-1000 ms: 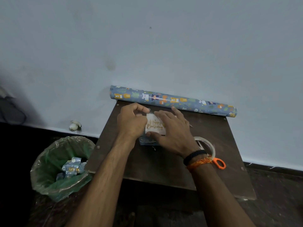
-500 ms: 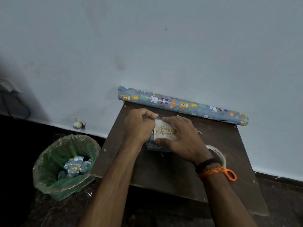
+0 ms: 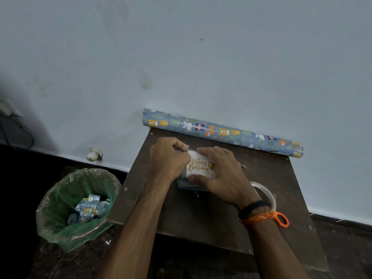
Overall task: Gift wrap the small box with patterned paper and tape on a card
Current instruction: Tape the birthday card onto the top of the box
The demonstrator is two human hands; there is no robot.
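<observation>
The card (image 3: 198, 165), white with gold "Happy Birthday" lettering, lies on top of the wrapped box (image 3: 188, 185), which sits near the middle of the dark surface (image 3: 201, 218). The right hand (image 3: 223, 174) rests flat over the card's 3 o'clock side, fingers spread and thumb along its 6 o'clock edge, probably to keep it from sliding. The left hand (image 3: 169, 158), at 9 o'clock, has its fingers curled at the card's top left corner, apparently pinching a bit of tape; the tape itself is too small to confirm. At 12 o'clock the paper roll (image 3: 221, 132) lies against the wall; at 4 o'clock sit the tape ring (image 3: 267, 195) and orange scissors (image 3: 282, 219). Compared with half a second ago, both hands hold the same pose on the card.
</observation>
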